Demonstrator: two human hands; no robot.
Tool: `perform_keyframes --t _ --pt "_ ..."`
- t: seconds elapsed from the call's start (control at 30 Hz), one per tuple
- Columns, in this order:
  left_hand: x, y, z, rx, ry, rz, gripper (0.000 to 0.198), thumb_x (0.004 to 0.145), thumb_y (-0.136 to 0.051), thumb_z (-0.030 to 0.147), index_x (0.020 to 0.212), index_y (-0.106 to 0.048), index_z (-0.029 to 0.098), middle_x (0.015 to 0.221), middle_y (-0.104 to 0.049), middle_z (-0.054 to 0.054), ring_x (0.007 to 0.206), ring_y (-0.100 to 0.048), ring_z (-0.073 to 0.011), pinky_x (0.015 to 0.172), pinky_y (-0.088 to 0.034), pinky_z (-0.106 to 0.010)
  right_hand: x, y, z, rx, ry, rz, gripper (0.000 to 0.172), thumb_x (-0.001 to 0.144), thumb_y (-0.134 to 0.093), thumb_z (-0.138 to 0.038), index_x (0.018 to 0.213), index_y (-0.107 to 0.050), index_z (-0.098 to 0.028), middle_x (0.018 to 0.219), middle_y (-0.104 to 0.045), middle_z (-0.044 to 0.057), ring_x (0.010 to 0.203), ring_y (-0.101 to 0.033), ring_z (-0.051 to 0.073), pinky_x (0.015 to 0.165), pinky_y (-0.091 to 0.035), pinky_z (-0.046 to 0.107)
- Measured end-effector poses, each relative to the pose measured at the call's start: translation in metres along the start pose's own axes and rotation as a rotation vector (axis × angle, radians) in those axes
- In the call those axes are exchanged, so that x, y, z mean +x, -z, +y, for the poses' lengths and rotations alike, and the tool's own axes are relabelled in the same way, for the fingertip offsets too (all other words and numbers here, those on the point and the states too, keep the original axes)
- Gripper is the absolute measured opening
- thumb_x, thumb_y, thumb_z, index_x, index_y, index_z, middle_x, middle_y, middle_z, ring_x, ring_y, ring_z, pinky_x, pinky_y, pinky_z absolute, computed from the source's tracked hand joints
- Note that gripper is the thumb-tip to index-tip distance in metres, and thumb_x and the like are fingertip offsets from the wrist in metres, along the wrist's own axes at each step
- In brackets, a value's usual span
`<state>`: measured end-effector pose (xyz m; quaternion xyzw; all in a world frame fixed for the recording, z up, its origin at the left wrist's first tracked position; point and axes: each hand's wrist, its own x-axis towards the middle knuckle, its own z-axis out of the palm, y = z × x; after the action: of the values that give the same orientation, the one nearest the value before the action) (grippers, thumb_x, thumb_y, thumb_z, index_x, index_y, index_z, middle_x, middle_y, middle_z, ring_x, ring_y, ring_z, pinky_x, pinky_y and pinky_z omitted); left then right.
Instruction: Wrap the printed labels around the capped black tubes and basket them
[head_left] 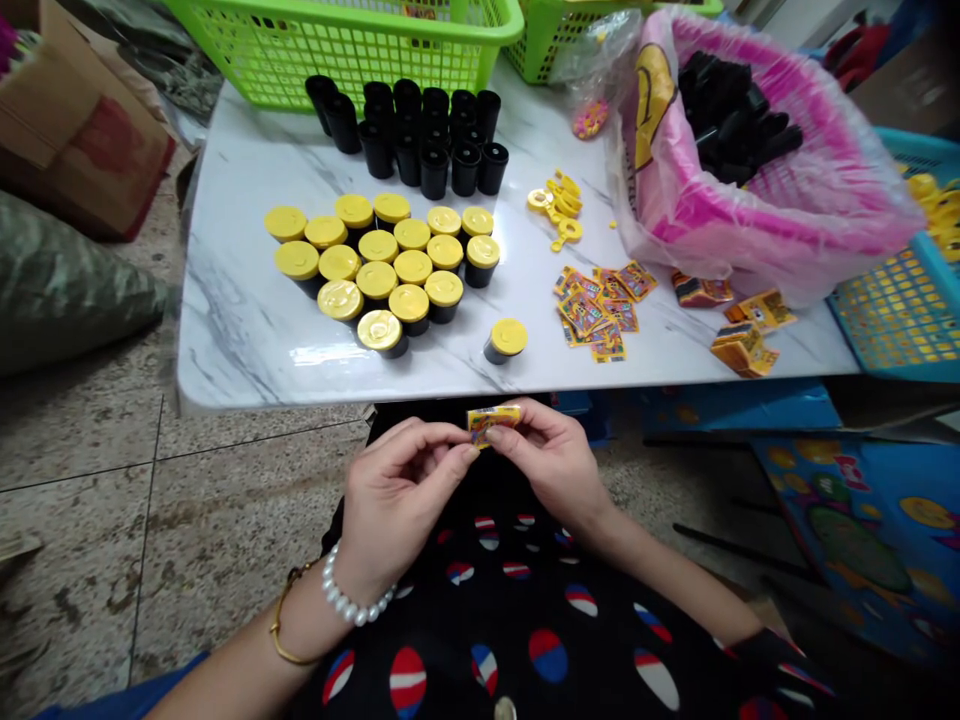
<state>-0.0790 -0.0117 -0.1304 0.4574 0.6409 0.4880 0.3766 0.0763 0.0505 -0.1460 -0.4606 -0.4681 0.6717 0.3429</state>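
Just below the front edge of the marble table, my left hand and my right hand both pinch a small yellow printed packet between fingertips. On the table stands a cluster of several black canisters with yellow lids, and one more capped canister sits apart near the front edge. Several open black canisters stand behind them. Loose printed packets and yellow lids lie to the right.
Two green baskets stand at the back. A pink basket lined with plastic holds black canisters. A blue basket with yellow lids sits at the right. A cardboard box rests on the floor at the left.
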Motion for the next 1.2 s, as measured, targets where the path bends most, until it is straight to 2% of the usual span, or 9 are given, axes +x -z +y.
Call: perform_keyframes --t 0.23,0.43,0.63,0.7,0.8,0.93,1.0,1.1,1.2 --pt "-0.001 -0.007 -0.002 -0.132 0.036 0.135 0.009 0.080 -0.074 0.019 0.087 -0.068 0.019 0.063 -0.058 0.005 0.052 -0.047 -0.0061 0.047 -0.039 -0.016 0.000 -0.001 0.005 0.035 -0.039 0.018 0.015 0.074 -0.079 -0.032 0.082 -0.074 -0.020 0.081 -0.075 0.001 0.073 -0.066 0.015 0.073 -0.053 0.028" --pt "0.001 -0.007 -0.004 -0.063 -0.048 0.104 0.007 0.080 -0.074 0.017 0.087 -0.073 0.019 0.069 -0.059 0.003 0.054 -0.050 -0.0062 0.050 -0.042 -0.017 0.000 -0.002 0.005 -0.025 0.012 -0.011 0.011 0.076 -0.078 -0.029 0.078 -0.072 -0.020 0.077 -0.070 -0.001 0.071 -0.062 0.013 0.069 -0.050 0.026" --pt "0.004 -0.006 -0.005 -0.063 -0.102 0.076 0.011 0.076 -0.077 0.015 0.085 -0.078 0.021 0.081 -0.065 -0.003 0.067 -0.060 -0.0113 0.053 -0.046 -0.020 0.000 -0.002 0.008 -0.256 0.182 -0.035 0.012 0.082 -0.073 -0.029 0.077 -0.070 -0.018 0.079 -0.066 0.002 0.073 -0.061 0.015 0.067 -0.049 0.027" --pt "0.004 -0.002 -0.002 -0.101 -0.002 0.070 0.006 0.076 -0.076 0.017 0.080 -0.078 0.021 0.079 -0.067 -0.003 0.064 -0.058 -0.0106 0.053 -0.045 -0.020 -0.002 -0.001 0.001 -0.377 0.256 -0.073 0.012 0.083 -0.072 -0.028 0.078 -0.070 -0.018 0.076 -0.065 0.003 0.067 -0.058 0.014 0.060 -0.047 0.027" --pt "0.005 0.006 0.004 -0.264 0.272 0.000 0.003 0.077 -0.077 0.023 0.077 -0.076 0.020 0.058 -0.063 0.001 0.046 -0.048 -0.0062 0.043 -0.035 -0.017 -0.004 0.005 -0.021 -0.541 0.450 -0.061 0.008 0.083 -0.071 -0.027 0.086 -0.072 -0.019 0.077 -0.065 0.003 0.062 -0.055 0.014 0.056 -0.046 0.028" --pt "0.009 0.013 0.006 -0.492 0.556 -0.117 0.015 0.075 -0.078 0.028 0.073 -0.070 0.016 0.043 -0.055 0.004 0.034 -0.041 -0.0034 0.038 -0.025 -0.014 0.015 0.012 -0.053 -0.780 0.778 0.184 0.031 0.080 -0.074 -0.031 0.110 -0.072 -0.024 0.109 -0.064 0.009 0.091 -0.062 0.023 0.079 -0.054 0.037" --pt "0.011 0.013 0.006 -0.560 0.622 -0.180 0.017 0.073 -0.079 0.028 0.078 -0.071 0.015 0.048 -0.060 0.002 0.034 -0.042 -0.0030 0.038 -0.024 -0.013 0.032 0.012 -0.062 -0.912 0.849 0.188 0.034 0.081 -0.072 -0.030 0.115 -0.070 -0.024 0.119 -0.063 0.010 0.103 -0.061 0.026 0.090 -0.052 0.041" --pt "0.014 0.013 0.004 -0.665 0.706 -0.277 0.021 0.072 -0.081 0.031 0.077 -0.071 0.013 0.051 -0.063 -0.002 0.036 -0.039 -0.0023 0.036 -0.018 -0.013 0.047 0.011 -0.064 -0.940 0.816 0.108 0.023 0.085 -0.065 -0.021 0.107 -0.071 -0.020 0.106 -0.069 0.008 0.099 -0.064 0.024 0.092 -0.052 0.040" --pt "0.017 0.016 0.000 -0.783 0.748 -0.311 0.024 0.073 -0.080 0.032 0.070 -0.068 0.012 0.049 -0.060 -0.001 0.036 -0.032 -0.0007 0.035 -0.012 -0.013 0.039 0.017 -0.059 -0.655 0.605 0.134 0.023 0.083 -0.069 -0.022 0.106 -0.069 -0.020 0.102 -0.069 0.006 0.082 -0.066 0.019 0.074 -0.056 0.033"
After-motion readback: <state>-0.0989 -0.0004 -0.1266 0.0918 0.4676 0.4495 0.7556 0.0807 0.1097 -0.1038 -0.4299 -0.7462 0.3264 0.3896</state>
